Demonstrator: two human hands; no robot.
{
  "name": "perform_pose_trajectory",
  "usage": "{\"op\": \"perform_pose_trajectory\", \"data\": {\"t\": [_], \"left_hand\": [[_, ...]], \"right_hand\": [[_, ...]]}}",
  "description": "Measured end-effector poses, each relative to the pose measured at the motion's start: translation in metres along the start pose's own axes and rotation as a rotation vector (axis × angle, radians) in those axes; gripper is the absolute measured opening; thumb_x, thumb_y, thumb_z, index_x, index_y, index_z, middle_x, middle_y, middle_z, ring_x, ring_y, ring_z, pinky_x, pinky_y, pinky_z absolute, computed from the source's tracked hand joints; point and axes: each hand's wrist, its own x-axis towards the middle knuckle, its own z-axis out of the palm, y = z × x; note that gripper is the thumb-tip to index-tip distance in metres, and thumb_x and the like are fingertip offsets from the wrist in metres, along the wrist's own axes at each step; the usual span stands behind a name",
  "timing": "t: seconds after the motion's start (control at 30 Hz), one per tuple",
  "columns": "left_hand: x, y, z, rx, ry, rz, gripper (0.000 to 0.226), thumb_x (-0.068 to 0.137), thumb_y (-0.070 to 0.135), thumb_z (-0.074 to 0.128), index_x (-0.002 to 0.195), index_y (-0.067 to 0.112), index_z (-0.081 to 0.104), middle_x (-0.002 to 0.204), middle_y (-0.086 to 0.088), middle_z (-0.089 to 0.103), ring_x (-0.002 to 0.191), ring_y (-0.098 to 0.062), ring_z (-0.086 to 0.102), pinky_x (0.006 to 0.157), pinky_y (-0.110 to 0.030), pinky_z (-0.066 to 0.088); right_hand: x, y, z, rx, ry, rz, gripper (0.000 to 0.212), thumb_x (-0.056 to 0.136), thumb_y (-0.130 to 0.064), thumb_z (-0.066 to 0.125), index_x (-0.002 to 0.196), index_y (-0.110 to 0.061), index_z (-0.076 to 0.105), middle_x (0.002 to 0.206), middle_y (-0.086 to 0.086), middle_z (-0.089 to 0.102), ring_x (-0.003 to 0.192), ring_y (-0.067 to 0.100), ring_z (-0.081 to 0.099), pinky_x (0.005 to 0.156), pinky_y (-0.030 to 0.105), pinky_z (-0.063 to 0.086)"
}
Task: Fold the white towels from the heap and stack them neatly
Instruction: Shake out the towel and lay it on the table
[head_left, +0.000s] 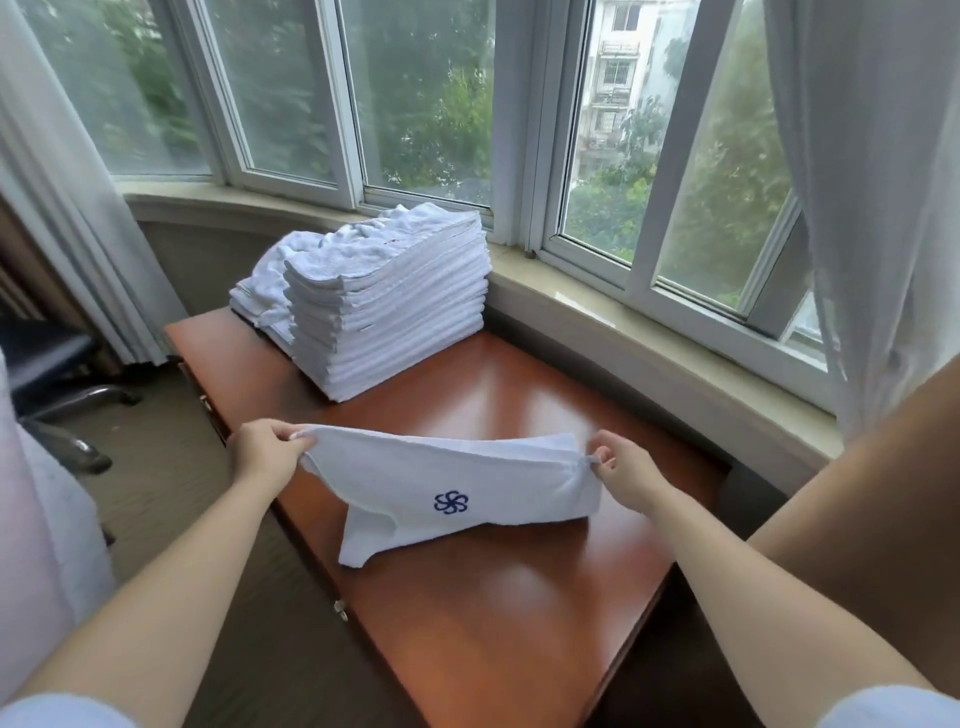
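Two bare forearms reached in from the bottom corners of the frame, with pale sleeve edges just visible at the very bottom. At centre frame, both hands held one white towel (457, 488) stretched between them above the reddish-brown worktop (498, 613). The left hand (265, 449) had its fingers curled over the towel's upper left edge, pinching the cloth. The right hand (618, 467) gripped the upper right corner, fingers bent around the bunched fabric. The towel was folded over on itself; a dark blue pinwheel logo (451, 502) faced the camera, and the lower left end drooped down to touch the worktop.

Farther up the frame, left of centre, a tall stack of folded towels (395, 322) stood at the far end of the worktop, well apart from the held towel. Loosely rumpled white towels (358, 244) lay on top of the stack and spilled down behind it to the left.

Beyond, a curved window sill (649, 322) ran beneath the windows (415, 104), with sheer curtains (872, 182) hanging at both sides. A dark chair (57, 374) stood at the left edge.
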Motion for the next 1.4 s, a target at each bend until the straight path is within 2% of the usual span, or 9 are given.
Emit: {"op": "perform_pose_trajectory", "data": {"t": [0.13, 0.27, 0.47, 0.57, 0.67, 0.83, 1.07, 1.27, 1.4], "left_hand": [[-0.025, -0.020, 0.015, 0.084, -0.049, -0.039, 0.011, 0.079, 0.008, 0.075, 0.088, 0.001, 0.075, 0.091, -0.016, 0.072, 0.086, -0.028, 0.064, 0.076, -0.029, 0.044], [-0.048, -0.047, 0.032, 0.155, -0.115, -0.085, 0.010, 0.085, 0.010, 0.068, 0.091, 0.004, 0.073, 0.097, -0.015, 0.071, 0.092, -0.032, 0.063, 0.076, -0.031, 0.045], [-0.056, -0.057, 0.037, 0.120, -0.064, -0.205, 0.013, 0.086, 0.011, 0.066, 0.094, 0.004, 0.072, 0.099, -0.017, 0.070, 0.093, -0.036, 0.063, 0.081, -0.036, 0.047], [-0.056, -0.056, 0.037, 0.106, -0.065, -0.220, 0.013, 0.086, 0.011, 0.065, 0.095, 0.005, 0.072, 0.097, -0.018, 0.071, 0.092, -0.036, 0.063, 0.081, -0.037, 0.048], [-0.056, -0.054, 0.037, 0.091, -0.053, -0.224, 0.013, 0.086, 0.010, 0.065, 0.095, 0.005, 0.072, 0.099, -0.018, 0.070, 0.093, -0.036, 0.062, 0.081, -0.036, 0.047], [-0.054, -0.055, 0.035, 0.103, -0.056, -0.228, 0.015, 0.088, 0.010, 0.062, 0.097, 0.004, 0.072, 0.101, -0.018, 0.070, 0.095, -0.037, 0.062, 0.083, -0.038, 0.048], [-0.053, -0.052, 0.036, 0.093, -0.055, -0.223, 0.018, 0.089, 0.007, 0.061, 0.103, 0.000, 0.070, 0.108, -0.020, 0.068, 0.100, -0.038, 0.061, 0.087, -0.039, 0.048], [-0.049, -0.051, 0.036, 0.107, -0.066, -0.223, 0.016, 0.089, 0.008, 0.060, 0.100, 0.002, 0.071, 0.107, -0.020, 0.068, 0.098, -0.038, 0.062, 0.083, -0.038, 0.048], [-0.048, -0.048, 0.035, 0.133, -0.069, -0.200, 0.017, 0.090, 0.007, 0.058, 0.098, 0.001, 0.071, 0.103, -0.022, 0.068, 0.095, -0.039, 0.061, 0.079, -0.035, 0.046]], "right_hand": [[-0.026, 0.022, 0.045, -0.075, -0.209, 0.051, 0.037, 0.094, 0.000, 0.042, 0.110, -0.020, 0.068, 0.099, 0.003, 0.054, 0.086, 0.019, 0.051, 0.064, 0.024, 0.038], [-0.060, 0.041, 0.078, -0.108, -0.243, 0.009, 0.034, 0.092, 0.003, 0.043, 0.100, -0.015, 0.071, 0.104, 0.001, 0.048, 0.094, 0.017, 0.047, 0.072, 0.016, 0.035], [-0.071, 0.042, 0.092, -0.100, -0.210, 0.054, 0.011, 0.090, -0.018, 0.051, 0.094, -0.023, 0.059, 0.106, -0.003, 0.043, 0.092, 0.017, 0.051, 0.079, 0.025, 0.042], [-0.070, 0.040, 0.095, -0.107, -0.214, 0.084, 0.021, 0.085, -0.029, 0.058, 0.105, -0.025, 0.055, 0.117, -0.006, 0.044, 0.098, 0.015, 0.052, 0.078, 0.028, 0.043], [-0.067, 0.040, 0.091, -0.261, -0.269, 0.094, 0.049, 0.081, -0.043, 0.065, 0.125, -0.031, 0.050, 0.123, -0.004, 0.044, 0.108, 0.019, 0.053, 0.082, 0.032, 0.045], [-0.064, 0.042, 0.084, -0.635, -0.320, 0.133, 0.033, 0.086, -0.040, 0.055, 0.114, -0.025, 0.062, 0.124, 0.003, 0.045, 0.101, 0.025, 0.056, 0.081, 0.032, 0.044], [-0.062, 0.040, 0.087, -0.696, -0.337, -0.233, 0.043, 0.089, -0.015, 0.047, 0.126, -0.031, 0.062, 0.161, 0.002, 0.012, 0.145, 0.022, 0.014, 0.113, 0.035, 0.020], [-0.074, 0.046, 0.090, -0.771, -0.353, -0.190, 0.051, 0.095, -0.021, 0.042, 0.144, -0.030, 0.037, 0.152, 0.003, 0.029, 0.136, 0.022, 0.031, 0.102, 0.035, 0.029], [-0.075, 0.040, 0.084, -0.767, -0.193, -0.064, 0.021, 0.097, -0.028, 0.042, 0.092, -0.017, 0.059, 0.101, 0.001, 0.052, 0.104, 0.025, 0.054, 0.072, 0.031, 0.031]]}}
